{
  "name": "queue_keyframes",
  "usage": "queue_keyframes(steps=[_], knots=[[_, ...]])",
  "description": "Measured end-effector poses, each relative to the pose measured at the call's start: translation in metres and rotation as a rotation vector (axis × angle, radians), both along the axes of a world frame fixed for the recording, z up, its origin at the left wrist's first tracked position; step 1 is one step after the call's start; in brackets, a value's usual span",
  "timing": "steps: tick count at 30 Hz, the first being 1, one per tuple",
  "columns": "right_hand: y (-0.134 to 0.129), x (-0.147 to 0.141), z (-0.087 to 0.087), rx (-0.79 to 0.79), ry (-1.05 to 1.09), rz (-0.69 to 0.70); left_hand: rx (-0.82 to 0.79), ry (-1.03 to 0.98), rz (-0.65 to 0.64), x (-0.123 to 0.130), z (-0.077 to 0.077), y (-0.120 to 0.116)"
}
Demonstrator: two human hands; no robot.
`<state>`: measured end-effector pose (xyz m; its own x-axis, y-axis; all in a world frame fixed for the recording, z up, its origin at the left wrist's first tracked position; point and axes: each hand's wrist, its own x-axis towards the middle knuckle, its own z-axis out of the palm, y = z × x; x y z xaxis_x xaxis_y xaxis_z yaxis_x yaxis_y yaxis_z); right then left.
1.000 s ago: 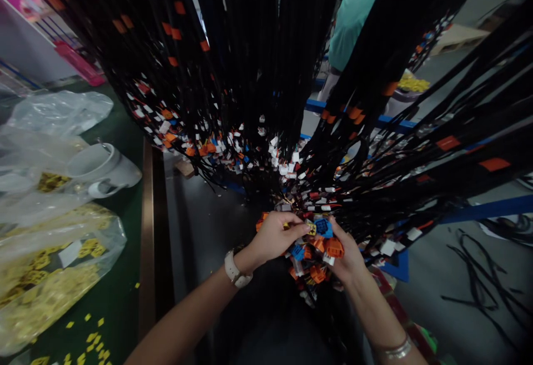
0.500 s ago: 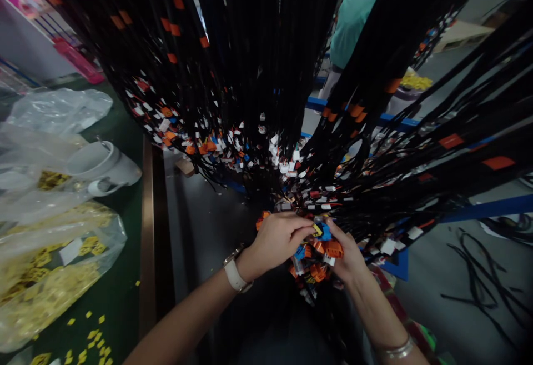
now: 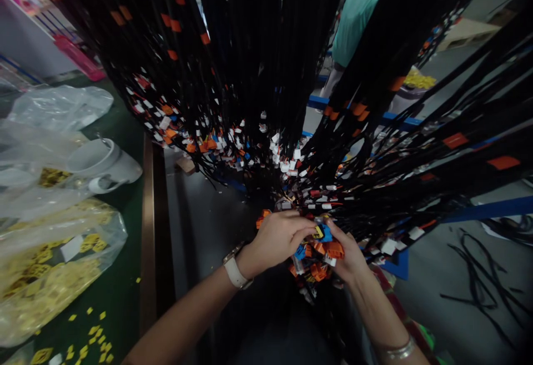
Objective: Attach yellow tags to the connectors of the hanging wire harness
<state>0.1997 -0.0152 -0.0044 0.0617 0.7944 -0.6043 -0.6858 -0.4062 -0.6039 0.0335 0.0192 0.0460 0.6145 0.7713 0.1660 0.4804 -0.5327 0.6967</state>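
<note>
My right hand [image 3: 348, 254] grips a blue connector [image 3: 325, 234] between thumb and fingers, along with part of a bunch of orange connectors [image 3: 334, 250] below it. In my left hand [image 3: 281, 240], thumb and forefinger pinch a small yellow clip [image 3: 318, 231] against the near face of the blue connector. Whether the clip sits inside it cannot be made out. More orange and blue connectors hang under both hands on black cables. A watch with a pale strap is on my left wrist, a bracelet on my right.
Black cable harnesses [image 3: 258, 48] hang ahead, ending in white and orange connectors. Left, a green table [image 3: 129, 215] carries plastic bags of yellow parts [image 3: 62, 276], loose yellow pieces [image 3: 94, 334] and a white jug [image 3: 120, 165]. A person in a teal top [image 3: 353, 20] stands behind blue rails [image 3: 400, 119].
Both hands stay nearly in place, still closed around the blue connector and yellow clip. Behind the cables, the person in teal has leaned slightly to the right.
</note>
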Motion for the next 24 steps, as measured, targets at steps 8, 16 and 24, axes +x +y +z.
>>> queue_keyframes(steps=[8, 16, 24], knots=[[0.000, 0.000, -0.001, -0.017, -0.013, 0.012, 0.031, 0.054, -0.003, 0.002, 0.004, -0.003], [-0.001, 0.000, -0.002, -0.030, -0.015, 0.010, -0.036, 0.031, 0.017, 0.003, 0.006, -0.003], [-0.001, 0.000, -0.002, -0.010, -0.032, 0.015, 0.049, 0.092, 0.100, 0.008, -0.001, -0.011]])
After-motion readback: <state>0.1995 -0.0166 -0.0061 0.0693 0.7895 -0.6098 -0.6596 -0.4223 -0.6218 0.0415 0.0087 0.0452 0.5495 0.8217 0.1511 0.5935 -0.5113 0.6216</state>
